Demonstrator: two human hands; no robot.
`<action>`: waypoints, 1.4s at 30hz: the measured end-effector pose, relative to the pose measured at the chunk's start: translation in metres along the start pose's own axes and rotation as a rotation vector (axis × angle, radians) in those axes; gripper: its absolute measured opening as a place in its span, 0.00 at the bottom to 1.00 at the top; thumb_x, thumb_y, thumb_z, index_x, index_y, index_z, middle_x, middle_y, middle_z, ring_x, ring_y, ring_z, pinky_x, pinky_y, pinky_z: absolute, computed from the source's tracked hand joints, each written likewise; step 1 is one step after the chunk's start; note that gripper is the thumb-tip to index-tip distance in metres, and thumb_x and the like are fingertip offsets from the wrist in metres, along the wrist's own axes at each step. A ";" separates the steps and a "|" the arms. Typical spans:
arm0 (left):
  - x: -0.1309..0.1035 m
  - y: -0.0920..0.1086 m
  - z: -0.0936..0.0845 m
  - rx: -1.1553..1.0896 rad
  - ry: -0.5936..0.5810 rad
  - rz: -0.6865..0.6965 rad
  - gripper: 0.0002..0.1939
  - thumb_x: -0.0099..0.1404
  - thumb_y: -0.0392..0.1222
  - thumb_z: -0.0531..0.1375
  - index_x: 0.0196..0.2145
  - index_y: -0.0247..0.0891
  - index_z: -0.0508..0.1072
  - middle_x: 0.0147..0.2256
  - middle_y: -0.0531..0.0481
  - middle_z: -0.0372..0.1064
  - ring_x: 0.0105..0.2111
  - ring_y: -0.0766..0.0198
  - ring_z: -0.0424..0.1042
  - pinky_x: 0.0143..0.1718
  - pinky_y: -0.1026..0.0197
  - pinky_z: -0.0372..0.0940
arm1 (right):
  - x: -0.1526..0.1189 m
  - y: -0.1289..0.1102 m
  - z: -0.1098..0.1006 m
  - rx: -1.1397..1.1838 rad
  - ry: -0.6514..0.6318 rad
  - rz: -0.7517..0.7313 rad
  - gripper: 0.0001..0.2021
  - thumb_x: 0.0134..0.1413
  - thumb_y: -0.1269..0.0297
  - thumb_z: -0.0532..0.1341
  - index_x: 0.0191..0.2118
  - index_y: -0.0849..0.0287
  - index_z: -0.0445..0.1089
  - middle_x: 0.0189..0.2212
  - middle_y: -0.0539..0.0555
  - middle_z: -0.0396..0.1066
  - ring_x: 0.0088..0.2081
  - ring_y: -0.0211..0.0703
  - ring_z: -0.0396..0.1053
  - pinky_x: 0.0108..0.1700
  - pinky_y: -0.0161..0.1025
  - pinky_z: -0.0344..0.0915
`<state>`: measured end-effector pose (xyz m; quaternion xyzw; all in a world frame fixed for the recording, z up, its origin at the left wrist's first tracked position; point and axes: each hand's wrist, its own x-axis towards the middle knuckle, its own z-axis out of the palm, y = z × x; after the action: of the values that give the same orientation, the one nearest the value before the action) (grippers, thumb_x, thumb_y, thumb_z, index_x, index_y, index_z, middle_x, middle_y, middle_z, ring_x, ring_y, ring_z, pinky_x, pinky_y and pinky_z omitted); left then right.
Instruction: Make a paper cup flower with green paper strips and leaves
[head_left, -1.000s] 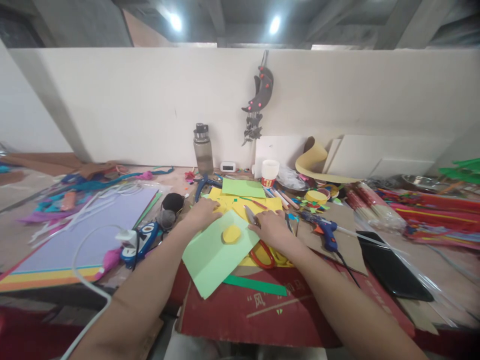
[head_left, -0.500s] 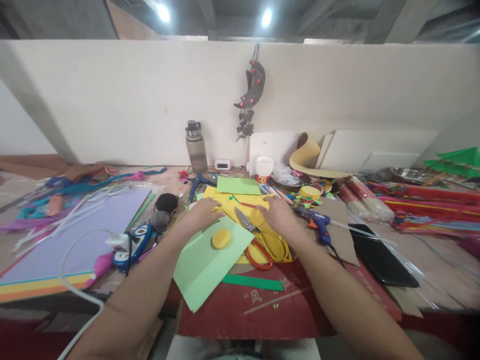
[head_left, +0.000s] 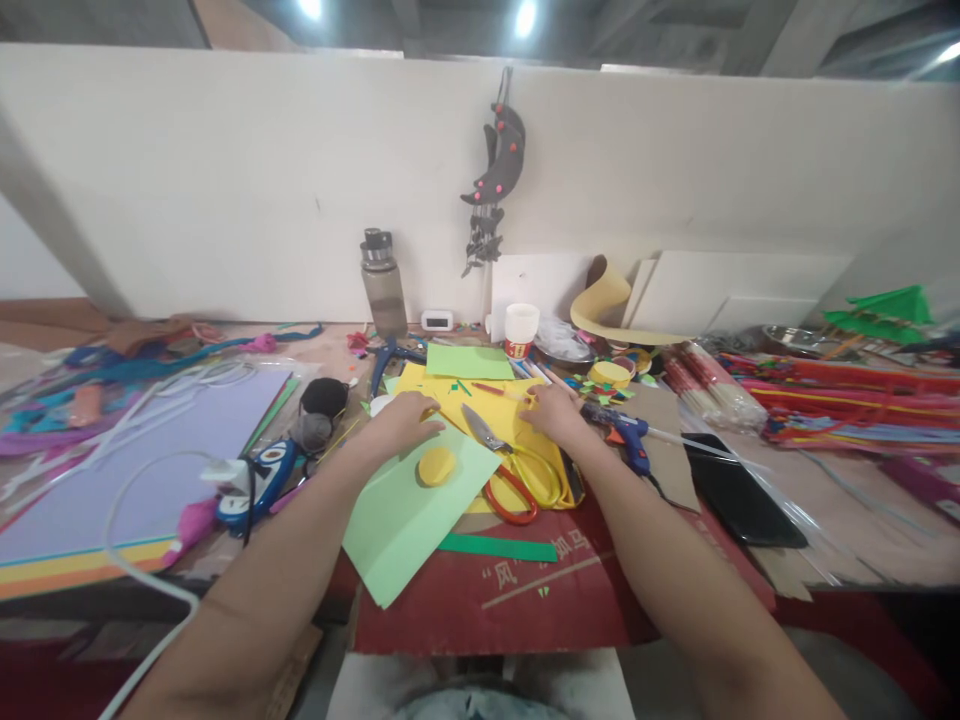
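My left hand is over the upper left of a light green sheet, thumb and forefinger a little apart. My right hand is at the right side of the yellow paper, its fingers also parted. I make out nothing held in either hand; some fingertips are hidden. Between the hands lie red-and-yellow-handled scissors, blades pointing away from me. A red pencil-like stick and small green scraps rest on the yellow paper. One yellow paper disc lies on the green sheet.
A dark green strip lies on a red board. At right are a blue glue gun and black tablet-like slab. Behind stand a paper cup and bottle. Purple sheets and a white cable are left.
The view has shifted slightly, moving the table higher in the picture. My right hand has moved a little to the right relative to the scissors. The papers and scissors stay in place.
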<state>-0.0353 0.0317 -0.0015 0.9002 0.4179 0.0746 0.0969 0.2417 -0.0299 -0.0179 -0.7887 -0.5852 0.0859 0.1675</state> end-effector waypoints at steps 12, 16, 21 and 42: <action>0.000 0.003 0.001 0.001 -0.023 0.003 0.22 0.61 0.51 0.58 0.48 0.36 0.77 0.47 0.39 0.74 0.51 0.49 0.71 0.54 0.52 0.63 | 0.002 0.004 -0.003 0.469 0.048 -0.064 0.10 0.57 0.61 0.59 0.36 0.59 0.76 0.31 0.53 0.76 0.38 0.46 0.75 0.41 0.39 0.70; -0.001 0.004 -0.002 0.020 -0.052 0.001 0.23 0.61 0.51 0.58 0.50 0.35 0.76 0.49 0.38 0.73 0.53 0.48 0.70 0.55 0.53 0.62 | 0.006 0.001 0.006 0.643 0.067 -0.028 0.13 0.59 0.60 0.56 0.42 0.60 0.74 0.31 0.54 0.75 0.30 0.43 0.74 0.31 0.38 0.71; -0.004 0.006 -0.003 0.001 -0.047 -0.005 0.24 0.60 0.49 0.60 0.51 0.35 0.75 0.52 0.38 0.72 0.54 0.48 0.68 0.56 0.53 0.62 | 0.007 0.004 0.002 0.729 0.189 0.017 0.15 0.57 0.61 0.55 0.45 0.61 0.72 0.34 0.54 0.75 0.29 0.41 0.72 0.31 0.40 0.72; -0.003 0.024 -0.013 -0.698 0.094 -0.171 0.31 0.69 0.63 0.45 0.41 0.34 0.75 0.43 0.38 0.77 0.43 0.53 0.76 0.43 0.54 0.69 | -0.012 -0.029 0.003 1.268 0.109 0.096 0.10 0.54 0.63 0.57 0.43 0.57 0.66 0.36 0.53 0.75 0.27 0.37 0.72 0.27 0.36 0.74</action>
<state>-0.0227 0.0156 0.0164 0.7702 0.4451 0.2457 0.3852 0.2112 -0.0331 -0.0109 -0.5650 -0.3753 0.3827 0.6273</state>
